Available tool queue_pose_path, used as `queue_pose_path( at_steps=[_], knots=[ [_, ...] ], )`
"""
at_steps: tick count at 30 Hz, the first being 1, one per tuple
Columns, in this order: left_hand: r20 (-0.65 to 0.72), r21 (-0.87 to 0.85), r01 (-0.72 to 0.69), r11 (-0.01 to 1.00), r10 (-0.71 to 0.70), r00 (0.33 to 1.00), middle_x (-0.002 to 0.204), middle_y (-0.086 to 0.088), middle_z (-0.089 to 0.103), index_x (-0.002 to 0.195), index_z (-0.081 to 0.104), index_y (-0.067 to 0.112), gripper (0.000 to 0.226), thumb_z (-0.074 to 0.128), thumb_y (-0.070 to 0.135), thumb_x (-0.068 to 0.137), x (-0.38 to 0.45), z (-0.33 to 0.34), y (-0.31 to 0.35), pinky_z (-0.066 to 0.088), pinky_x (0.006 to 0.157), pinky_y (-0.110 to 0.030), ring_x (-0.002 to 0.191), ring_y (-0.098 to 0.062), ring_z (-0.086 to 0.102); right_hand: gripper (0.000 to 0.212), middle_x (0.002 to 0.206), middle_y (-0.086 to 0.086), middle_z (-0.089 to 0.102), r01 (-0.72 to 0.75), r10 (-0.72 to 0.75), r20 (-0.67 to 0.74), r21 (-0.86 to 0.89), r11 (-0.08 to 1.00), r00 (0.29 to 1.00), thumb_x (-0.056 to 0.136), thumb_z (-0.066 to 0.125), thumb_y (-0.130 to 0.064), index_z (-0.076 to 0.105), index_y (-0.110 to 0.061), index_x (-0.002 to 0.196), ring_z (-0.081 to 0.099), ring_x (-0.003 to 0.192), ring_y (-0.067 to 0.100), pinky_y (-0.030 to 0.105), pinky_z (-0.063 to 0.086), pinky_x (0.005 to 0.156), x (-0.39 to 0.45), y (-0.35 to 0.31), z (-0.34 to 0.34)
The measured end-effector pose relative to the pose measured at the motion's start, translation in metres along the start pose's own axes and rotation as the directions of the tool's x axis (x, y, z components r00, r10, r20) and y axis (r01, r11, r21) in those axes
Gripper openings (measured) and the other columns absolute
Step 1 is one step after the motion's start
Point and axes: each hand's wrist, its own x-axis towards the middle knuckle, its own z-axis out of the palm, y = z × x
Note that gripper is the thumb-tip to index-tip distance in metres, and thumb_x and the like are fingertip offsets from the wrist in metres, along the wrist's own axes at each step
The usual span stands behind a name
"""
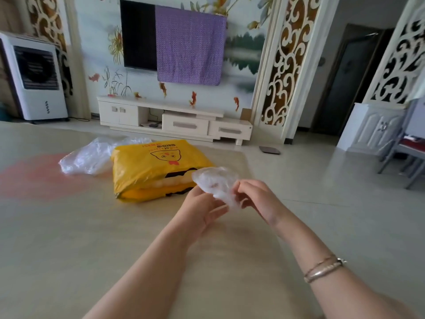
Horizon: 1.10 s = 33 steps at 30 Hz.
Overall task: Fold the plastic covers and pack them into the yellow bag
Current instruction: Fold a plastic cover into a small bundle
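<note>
both hands sit just right of frame centre, working one clear plastic cover [213,180]. left hand [202,209] is under the cover's lower edge, palm turned up, fingers loosely curled with the tips against the film; looks like a light hold, can't tell how firm. right hand [255,198] pinches the cover's right edge between thumb and curled fingers. the cover is bunched into a rounded crumpled wad, held up off the table [69,238], and overlaps the near right corner of the yellow bag [158,169] in the picture.

the yellow bag lies flat on the table at centre, a bit left of the hands, printed face up with a cartoon face and red text, its open side towards the viewer; pale rounded shapes show through the gap.

pile of loose clear plastic covers [92,157] on the table, left of centre, touching the bag's far left side.

bracelets [322,268] on the right wrist, lower right of frame.

background: tv [138,33] at top centre, half draped with a purple cloth [190,47]; white tv cabinet [174,120] below it; white air cooler [34,77] at upper left.
</note>
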Motion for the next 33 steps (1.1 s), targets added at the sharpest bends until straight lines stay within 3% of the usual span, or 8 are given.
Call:
queue_pose_path(
  at_steps=[8, 12, 15, 20, 24, 27, 30, 33],
  knots=[
    [0.037, 0.253, -0.104, 0.962, 0.097, 0.995, 0.095, -0.012, 0.074, 0.104, 0.068, 0.006, 0.016, 0.065, 0.004, 0.088, -0.013, 0.006, -0.004, 0.057, 0.084, -0.035, 0.092, -0.026, 0.072, 0.034, 0.059, -0.001, 0.054, -0.112, 0.106, -0.061, -0.105, 0.988, 0.993, 0.099, 0.049, -0.036, 0.055, -0.008, 0.081, 0.048, 0.048, 0.009, 0.025, 0.036, 0.053, -0.006, 0.006, 0.003],
    [-0.008, 0.341, -0.192, 0.920, 0.207, 0.978, 0.096, -0.010, 0.073, 0.103, 0.068, 0.007, 0.021, 0.073, 0.006, 0.082, -0.013, 0.004, -0.003, 0.055, 0.086, -0.035, 0.093, -0.024, 0.070, 0.024, 0.070, 0.006, 0.061, -0.139, 0.141, -0.065, 0.034, 0.990, 0.988, 0.096, 0.057, -0.031, 0.055, -0.007, 0.095, 0.055, 0.063, 0.020, 0.028, 0.042, 0.057, -0.007, 0.010, 0.004],
    [-0.007, 0.344, -0.206, 0.916, 0.222, 0.975, 0.099, -0.013, 0.071, 0.104, 0.068, 0.006, 0.024, 0.075, 0.013, 0.082, -0.013, 0.005, -0.002, 0.051, 0.088, -0.031, 0.094, -0.021, 0.069, 0.015, 0.077, 0.007, 0.061, -0.079, 0.083, -0.083, 0.059, 0.995, 0.993, 0.097, 0.056, -0.018, 0.059, -0.007, 0.088, 0.057, 0.068, 0.017, 0.026, 0.046, 0.062, -0.011, 0.012, 0.000],
    [-0.141, 0.298, -0.182, 0.937, 0.232, 0.962, 0.081, 0.001, 0.063, 0.094, 0.069, 0.015, 0.025, 0.073, 0.021, 0.071, -0.012, 0.005, -0.002, 0.051, 0.093, -0.042, 0.078, -0.013, 0.060, 0.012, 0.080, 0.014, 0.061, -0.083, 0.193, -0.355, 0.304, 0.949, 0.915, 0.091, 0.048, -0.008, 0.058, -0.007, 0.084, 0.062, 0.082, 0.030, 0.043, 0.054, 0.071, -0.007, 0.014, -0.014],
    [-0.107, 0.267, -0.134, 0.954, 0.168, 0.980, 0.076, -0.003, 0.053, 0.091, 0.060, 0.009, 0.019, 0.065, -0.006, 0.081, -0.011, 0.006, -0.002, 0.054, 0.087, -0.039, 0.073, -0.017, 0.054, 0.015, 0.081, 0.015, 0.066, -0.031, 0.288, -0.412, 0.528, 0.849, 0.865, 0.083, 0.043, -0.011, 0.058, -0.008, 0.082, 0.067, 0.091, 0.046, 0.063, 0.052, 0.081, -0.011, 0.007, -0.029],
    [0.002, 0.245, -0.080, 0.966, 0.082, 0.997, 0.083, -0.004, 0.053, 0.097, 0.056, 0.009, 0.023, 0.060, -0.010, 0.085, -0.014, 0.011, -0.001, 0.056, 0.083, -0.037, 0.077, -0.016, 0.056, 0.019, 0.063, 0.003, 0.062, 0.004, 0.234, -0.451, 0.467, 0.884, 0.862, 0.092, 0.039, -0.007, 0.049, -0.011, 0.076, 0.064, 0.057, 0.027, 0.041, 0.052, 0.061, -0.011, 0.006, -0.034],
    [-0.013, 0.100, -0.029, 0.995, 0.030, 0.999, 0.107, -0.008, 0.062, 0.109, 0.056, 0.008, 0.016, 0.057, 0.006, 0.093, -0.014, 0.016, 0.001, 0.059, 0.076, -0.035, 0.088, -0.020, 0.063, 0.014, 0.074, 0.005, 0.060, -0.008, 0.148, -0.345, 0.376, 0.927, 0.927, 0.096, 0.045, -0.012, 0.054, -0.011, 0.085, 0.057, 0.061, 0.018, 0.027, 0.047, 0.048, -0.016, 0.004, -0.033],
    [-0.031, -0.082, 0.090, 0.993, -0.093, 0.995, 0.115, -0.009, 0.067, 0.120, 0.061, 0.012, 0.044, 0.050, 0.048, 0.096, -0.010, 0.012, 0.004, 0.058, 0.080, -0.039, 0.092, -0.027, 0.068, 0.013, 0.076, 0.003, 0.064, -0.005, 0.059, -0.162, 0.313, 0.950, 0.985, 0.096, 0.051, -0.014, 0.060, -0.010, 0.088, 0.061, 0.068, 0.015, 0.024, 0.048, 0.057, -0.021, 0.002, -0.033]
  ],
)
